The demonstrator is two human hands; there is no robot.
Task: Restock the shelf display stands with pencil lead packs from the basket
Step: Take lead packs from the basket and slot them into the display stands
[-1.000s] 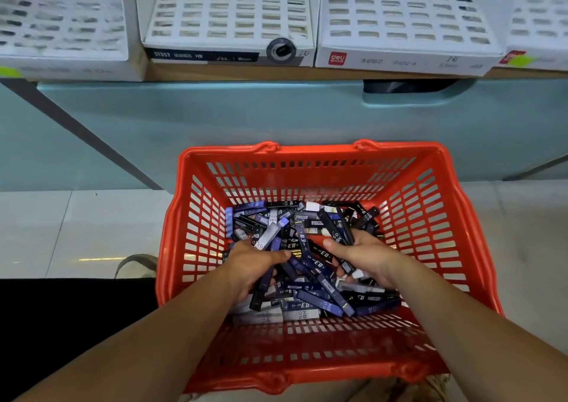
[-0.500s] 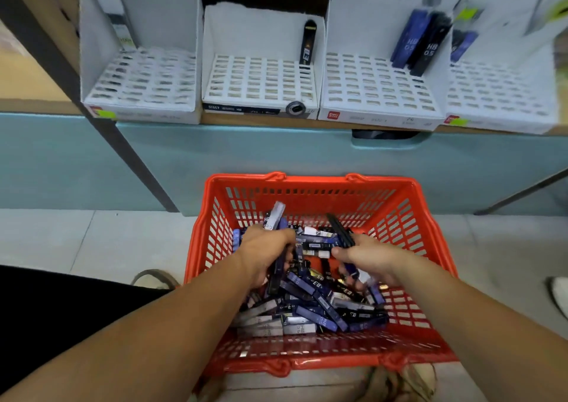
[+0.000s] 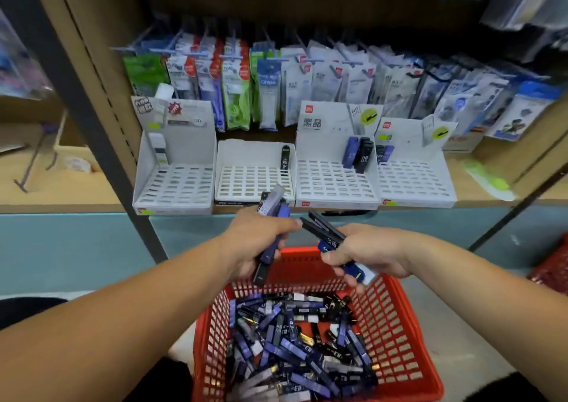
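Observation:
A red plastic basket (image 3: 399, 324) sits on the floor below me, filled with several blue, black and white pencil lead packs (image 3: 295, 352). My left hand (image 3: 255, 241) grips a bunch of blue and grey packs (image 3: 272, 208) above the basket's far rim. My right hand (image 3: 365, 254) grips black and blue packs (image 3: 325, 232) beside it. Several white slotted display stands line the shelf: one at far left (image 3: 175, 186), a second (image 3: 252, 180) with one black pack, a third (image 3: 335, 180) with a few packs, and a fourth (image 3: 415, 180).
Hanging stationery packets (image 3: 276, 88) fill the shelf back behind the stands. A dark metal shelf upright (image 3: 92, 131) runs diagonally at left. A teal base panel (image 3: 76, 248) lies under the shelf. Another red basket edge (image 3: 553, 266) shows at right.
Both hands have risen out of the basket with packs in their grip, toward the shelf. The view has tilted up, so the stands and hanging packets now show.

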